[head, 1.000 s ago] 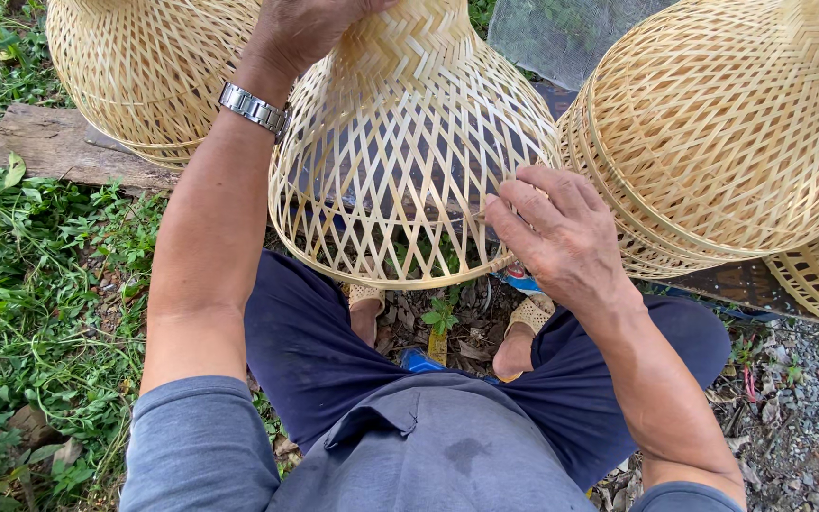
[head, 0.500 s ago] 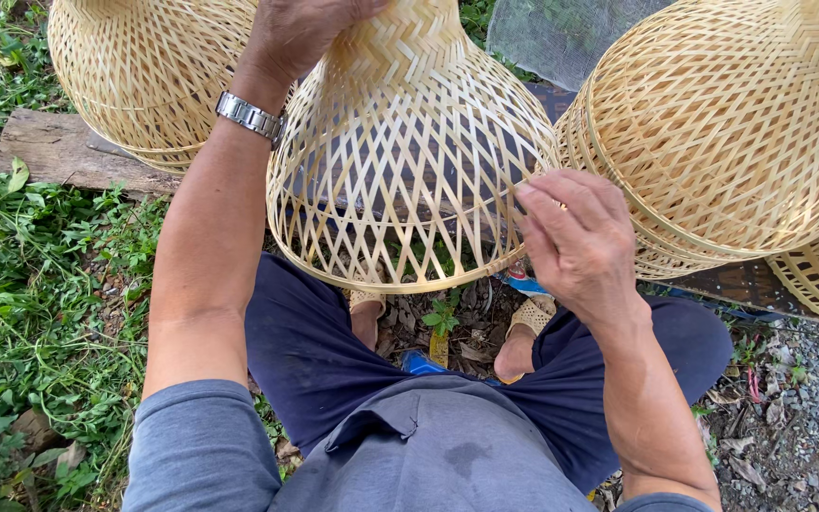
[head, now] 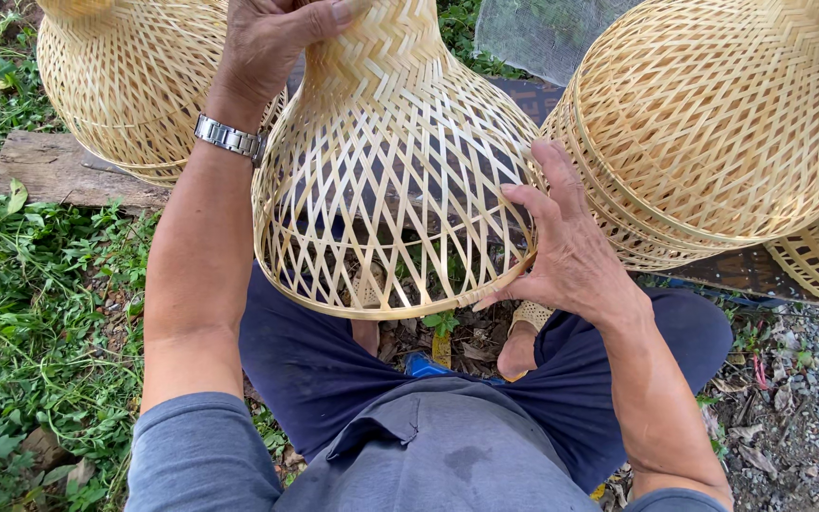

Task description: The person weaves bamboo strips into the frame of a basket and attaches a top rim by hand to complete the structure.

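a bell-shaped woven bamboo basket (head: 391, 180) is held upside down above the lap, narrow neck up, wide open mouth toward the body. the left hand (head: 272, 43) is closed around the tightly plaited neck at the top of the frame; a metal wristwatch (head: 229, 137) is worn on that wrist. the right hand (head: 561, 246) is laid against the right side of the lower rim (head: 381, 308), fingers (head: 547, 166) spread over the open lattice and thumb hooked under the rim band; it is gripping the rim, not fully clenched.

state of the work, as judged: the neck is closely woven, the flared body is finished in open diamond lattice, and the mouth is bound by a continuous flat hoop. no loose strip ends are seen along the visible part of the rim; the far side is hidden. the piece therefore looks structurally complete, with only checking or trimming of the rim left, if anything.

other like baskets are noted: one at upper left (head: 135, 85) over a wooden plank (head: 68, 171), and a nested stack at right (head: 722, 133), touching or just beside the held basket. grass (head: 21, 313) lies at left, gravel (head: 808, 417) at right. dark blue trousers (head: 334, 370) and a sandalled foot (head: 523, 337) are visible below.
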